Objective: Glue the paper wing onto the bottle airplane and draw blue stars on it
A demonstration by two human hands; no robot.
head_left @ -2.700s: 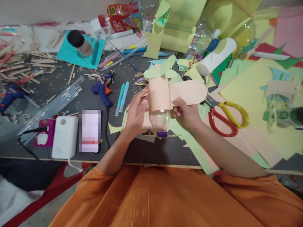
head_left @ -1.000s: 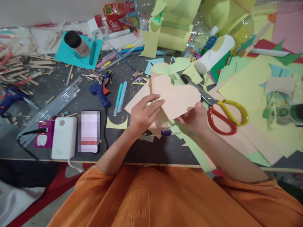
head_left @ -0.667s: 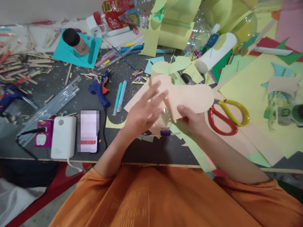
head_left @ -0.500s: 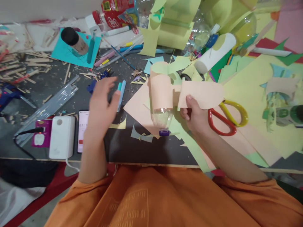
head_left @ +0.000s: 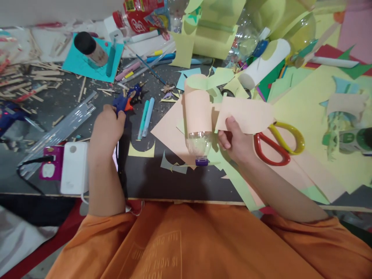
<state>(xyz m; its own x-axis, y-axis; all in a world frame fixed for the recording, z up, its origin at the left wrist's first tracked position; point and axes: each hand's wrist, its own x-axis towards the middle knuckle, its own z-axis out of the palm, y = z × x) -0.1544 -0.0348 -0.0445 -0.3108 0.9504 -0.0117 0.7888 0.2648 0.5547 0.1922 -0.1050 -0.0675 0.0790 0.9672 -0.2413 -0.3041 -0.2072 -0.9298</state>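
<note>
My left hand [head_left: 107,126] is closed around the blue hot glue gun [head_left: 128,99] with an orange trigger; its grip is mostly hidden by my fingers. Between thumb and fingers of my right hand [head_left: 234,137] is a peach paper piece [head_left: 247,115] with one rounded end. Left of that paper lies a clear plastic bottle [head_left: 199,144] with a purple cap, wrapped in peach paper [head_left: 198,112]. Red-and-yellow-handled scissors [head_left: 274,155] rest just right of my right hand. Two markers [head_left: 147,116], teal and light blue, lie between my left hand and the bottle.
A white power bank [head_left: 74,167] and a magenta charger [head_left: 50,164] sit at the front left, near clear glue sticks [head_left: 61,133]. Another blue glue gun [head_left: 11,116] is at the far left. Paper sheets [head_left: 310,100] cover the right side; a red-labelled bottle [head_left: 142,19] lies behind.
My left hand has moved slightly left and closed on the glue gun, which now shows its orange trigger. The right hand still holds the paper, shifted slightly.
</note>
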